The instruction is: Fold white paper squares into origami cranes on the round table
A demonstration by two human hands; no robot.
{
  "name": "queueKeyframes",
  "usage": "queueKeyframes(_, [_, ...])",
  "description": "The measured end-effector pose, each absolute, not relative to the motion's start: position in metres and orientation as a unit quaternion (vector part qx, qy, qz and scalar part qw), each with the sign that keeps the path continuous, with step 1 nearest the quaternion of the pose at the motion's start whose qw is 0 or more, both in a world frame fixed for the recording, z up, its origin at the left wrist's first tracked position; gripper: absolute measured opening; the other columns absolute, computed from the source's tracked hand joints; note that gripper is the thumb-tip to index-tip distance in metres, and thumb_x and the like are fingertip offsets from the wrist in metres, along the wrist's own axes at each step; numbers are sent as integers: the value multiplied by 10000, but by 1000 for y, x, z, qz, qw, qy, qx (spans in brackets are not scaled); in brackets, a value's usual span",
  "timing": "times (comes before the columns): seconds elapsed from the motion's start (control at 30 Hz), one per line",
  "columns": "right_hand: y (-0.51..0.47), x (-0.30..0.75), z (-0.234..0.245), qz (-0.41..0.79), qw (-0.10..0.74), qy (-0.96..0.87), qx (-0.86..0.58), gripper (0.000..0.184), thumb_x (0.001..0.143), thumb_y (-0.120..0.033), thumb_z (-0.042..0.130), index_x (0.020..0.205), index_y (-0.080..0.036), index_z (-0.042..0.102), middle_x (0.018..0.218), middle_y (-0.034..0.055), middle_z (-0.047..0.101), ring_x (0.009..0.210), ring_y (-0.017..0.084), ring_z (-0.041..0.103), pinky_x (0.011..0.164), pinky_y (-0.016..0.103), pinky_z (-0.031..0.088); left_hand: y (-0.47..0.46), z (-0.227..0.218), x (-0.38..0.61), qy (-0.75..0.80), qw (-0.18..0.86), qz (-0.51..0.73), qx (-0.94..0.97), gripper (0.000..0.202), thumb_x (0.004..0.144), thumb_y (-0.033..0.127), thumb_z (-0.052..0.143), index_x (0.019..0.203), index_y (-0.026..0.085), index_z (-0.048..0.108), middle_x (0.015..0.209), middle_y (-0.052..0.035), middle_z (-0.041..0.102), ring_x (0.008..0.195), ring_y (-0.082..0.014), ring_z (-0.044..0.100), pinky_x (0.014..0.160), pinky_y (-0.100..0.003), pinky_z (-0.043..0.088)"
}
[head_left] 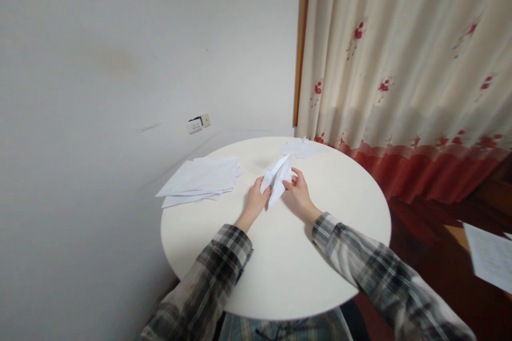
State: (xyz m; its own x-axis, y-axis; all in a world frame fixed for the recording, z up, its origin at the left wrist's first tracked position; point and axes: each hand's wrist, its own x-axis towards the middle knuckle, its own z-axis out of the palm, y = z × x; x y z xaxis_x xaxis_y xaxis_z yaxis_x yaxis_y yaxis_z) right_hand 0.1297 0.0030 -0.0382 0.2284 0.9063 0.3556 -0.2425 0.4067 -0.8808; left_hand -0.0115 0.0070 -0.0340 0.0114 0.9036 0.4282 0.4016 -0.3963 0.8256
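Observation:
A partly folded white paper (277,177) stands tilted above the middle of a round white table (280,272). My left hand (256,198) pinches its lower left edge, fingers closed on it. My right hand (295,187) grips its right side, thumb and fingers pressed on the fold. Both sleeves are plaid. The paper's pointed tip aims away from me.
A loose stack of white sheets (202,180) lies at the table's left edge. Another folded white paper (301,147) sits at the far rim. A cream curtain with red flowers (400,74) hangs at the right; a wall socket (198,123) is on the left wall. A printed sheet (490,256) lies at lower right.

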Motion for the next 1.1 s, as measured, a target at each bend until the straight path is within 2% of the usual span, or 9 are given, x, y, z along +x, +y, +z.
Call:
queueKeyframes(0.13, [2,130,-35,434,677,-474,-359,457,578,-207,632,989,-230,435,653,-58,571,591,125,560,546,247,442,11,-39,-14,460,239,530,671,437,693,167,579,1111,195,458,855,-48,633,754,-184,599,704,-300,456])
queueKeyframes(0.4, [2,125,-39,476,607,-512,-378,420,542,-183,607,925,-208,436,668,-45,591,565,115,542,513,232,423,5,-31,-15,452,95,528,712,628,683,93,538,1261,191,314,1096,-91,528,890,-178,548,803,-339,454])
queueKeyframes(0.57, [-3,125,-36,499,579,-514,-389,402,532,-197,610,903,-202,454,693,-32,578,585,121,538,523,238,428,-2,-25,-15,410,63,495,764,497,720,81,494,1196,192,406,1078,-77,533,964,-181,529,851,-339,450])
queueKeyframes(0.7, [-6,129,-33,503,588,-498,-391,297,638,-383,588,852,-193,512,703,-12,555,603,124,509,514,236,404,-4,-24,-15,379,34,476,793,344,752,80,449,1074,182,515,1055,-73,545,1022,-187,506,932,-353,411])
queueKeyframes(0.83, [-2,135,-30,473,617,-478,-408,319,651,-481,587,759,-184,546,675,-15,544,597,114,464,515,227,362,-1,-27,-15,356,70,441,821,357,739,63,443,1054,184,558,1073,-73,562,1038,-191,502,948,-360,406])
queueKeyframes(0.97, [2,141,-29,468,635,-472,-394,263,594,-375,649,749,-175,579,667,-23,562,590,105,455,531,221,351,-1,-29,-9,324,161,472,804,467,699,30,435,1110,214,557,1138,-55,566,1103,-187,483,1011,-369,346])
queueKeyframes(1.1, [4,143,-30,475,637,-468,-387,184,586,-289,623,717,-162,597,610,-30,556,542,95,446,502,213,338,-5,-24,-1,319,339,497,732,426,659,50,490,1029,217,618,1126,-47,594,1085,-196,516,986,-345,361])
